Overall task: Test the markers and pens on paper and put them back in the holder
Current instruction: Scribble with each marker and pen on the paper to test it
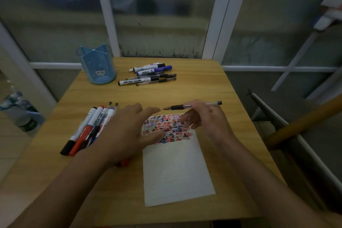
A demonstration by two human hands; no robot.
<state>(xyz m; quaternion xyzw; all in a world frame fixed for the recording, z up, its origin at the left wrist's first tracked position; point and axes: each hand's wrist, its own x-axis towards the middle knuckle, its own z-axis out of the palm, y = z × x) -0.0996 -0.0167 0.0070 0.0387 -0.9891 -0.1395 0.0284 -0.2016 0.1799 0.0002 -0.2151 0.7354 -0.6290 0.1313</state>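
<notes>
Your right hand (207, 116) pinches the pen (192, 106) loosely while your left hand (129, 127) lies open on the paper (175, 172), so the uncapped tip could slip and smear.

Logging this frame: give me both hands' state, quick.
Left hand: open, fingers spread, thumb on the paper.
Right hand: holding a pen, uncapped.

My left hand (127, 131) lies palm down, fingers spread and straight, forearm reaching in from the lower left. My right hand (207, 116) is raised, thumb and forefinger pinching, the other fingers loosely curled beneath.
</notes>
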